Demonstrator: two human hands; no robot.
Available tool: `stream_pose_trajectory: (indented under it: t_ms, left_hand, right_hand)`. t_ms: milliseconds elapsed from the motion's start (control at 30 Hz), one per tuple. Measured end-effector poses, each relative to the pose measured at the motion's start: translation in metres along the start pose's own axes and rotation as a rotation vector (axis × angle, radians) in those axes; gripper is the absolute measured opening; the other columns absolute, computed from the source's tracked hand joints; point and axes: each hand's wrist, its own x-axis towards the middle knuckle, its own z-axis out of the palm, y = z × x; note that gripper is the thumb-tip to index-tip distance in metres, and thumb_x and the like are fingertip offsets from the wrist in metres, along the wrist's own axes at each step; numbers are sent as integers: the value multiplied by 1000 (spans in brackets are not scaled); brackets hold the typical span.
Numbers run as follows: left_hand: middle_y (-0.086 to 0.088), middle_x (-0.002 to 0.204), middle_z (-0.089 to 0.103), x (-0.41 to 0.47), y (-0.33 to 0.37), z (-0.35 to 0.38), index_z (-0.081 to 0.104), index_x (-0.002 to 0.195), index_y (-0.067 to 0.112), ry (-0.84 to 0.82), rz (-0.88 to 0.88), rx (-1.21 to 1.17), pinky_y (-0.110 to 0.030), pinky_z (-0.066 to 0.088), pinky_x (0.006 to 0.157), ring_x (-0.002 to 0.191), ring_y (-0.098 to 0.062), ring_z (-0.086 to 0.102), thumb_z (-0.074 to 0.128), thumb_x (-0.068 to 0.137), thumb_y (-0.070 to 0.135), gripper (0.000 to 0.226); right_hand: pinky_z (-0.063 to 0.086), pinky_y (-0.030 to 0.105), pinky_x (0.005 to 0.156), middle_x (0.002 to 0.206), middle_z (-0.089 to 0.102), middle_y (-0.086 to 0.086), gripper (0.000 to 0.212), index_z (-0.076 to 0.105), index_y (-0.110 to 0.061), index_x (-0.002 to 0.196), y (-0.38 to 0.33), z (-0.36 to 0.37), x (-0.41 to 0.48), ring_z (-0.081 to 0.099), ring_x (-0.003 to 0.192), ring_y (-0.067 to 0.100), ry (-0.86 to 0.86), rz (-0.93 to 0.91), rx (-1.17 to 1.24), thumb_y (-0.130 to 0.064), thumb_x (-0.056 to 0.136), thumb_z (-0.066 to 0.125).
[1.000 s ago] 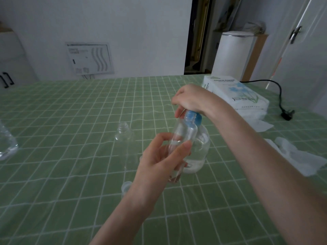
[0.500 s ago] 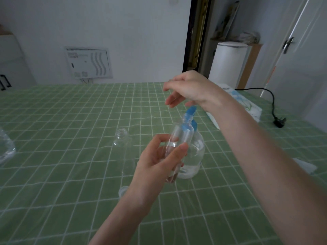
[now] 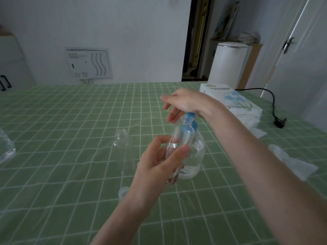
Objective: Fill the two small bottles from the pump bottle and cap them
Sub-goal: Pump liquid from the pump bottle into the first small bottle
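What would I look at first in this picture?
Two hands in the middle: the left hand holds a small bottle up to the blue pump, with the right hand over it. Just left, an open bottle stands on the green checked cloth.

Left hand (image 3: 159,161) gripping small bottle (image 3: 180,137) against pump bottle (image 3: 196,152), right hand (image 3: 184,101) over its head, second bottle (image 3: 122,144) nearby

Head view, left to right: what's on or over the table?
clear container at the left edge → uncapped small bottle → held small bottle in left hand → tissue pack → crumpled tissue
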Motion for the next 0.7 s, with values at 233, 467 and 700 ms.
stream_pose_trajectory:
  t_ms: [233, 467, 700]
  left_hand:
    - [-16, 81, 61, -2, -3, -1, 63, 90, 20, 7, -29, 1, -21, 40, 48, 65, -23, 49, 66, 62, 45, 38]
    - [-13, 77, 61, -1, -3, -2, 61, 93, 19, 6, -20, 10, -22, 40, 48, 66, -22, 50, 70, 66, 45, 39]
    - [-8, 80, 67, 1, -1, -2, 63, 90, 23, 8, -10, 6, -20, 42, 50, 65, -20, 55, 69, 67, 46, 33]
  right_hand:
    - [46, 41, 99, 93, 75, 11, 43, 60, -6, 121, 5, 7, 3, 68, 100, 28, -22, -4, -35, -38, 101, 40]
    - [47, 42, 98, 88, 75, 11, 47, 57, 1, 125, 5, 6, 1, 65, 105, 38, 33, -31, 14, -37, 100, 42]
    - [47, 43, 98, 96, 74, 16, 50, 59, 3, 122, 0, 0, 2, 66, 104, 36, 53, -25, -15, -39, 98, 44]
